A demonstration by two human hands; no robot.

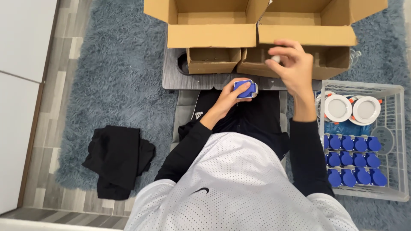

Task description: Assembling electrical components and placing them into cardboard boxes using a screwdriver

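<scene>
My left hand (231,96) grips a small blue and white device (245,89) just in front of a low grey table (173,72). Higher up, my right hand (293,68) pinches a small white piece (276,58) between its fingertips, in front of the right cardboard box (308,34). A second open cardboard box (209,25) stands to the left of it. Both sleeves are black.
A white plastic basket (396,141) at my right holds several blue devices (351,160) in rows and two round white lamps (352,108). A black cloth (117,160) lies on the grey shaggy rug (115,77) at the left. Wood floor and a white wall run along the left edge.
</scene>
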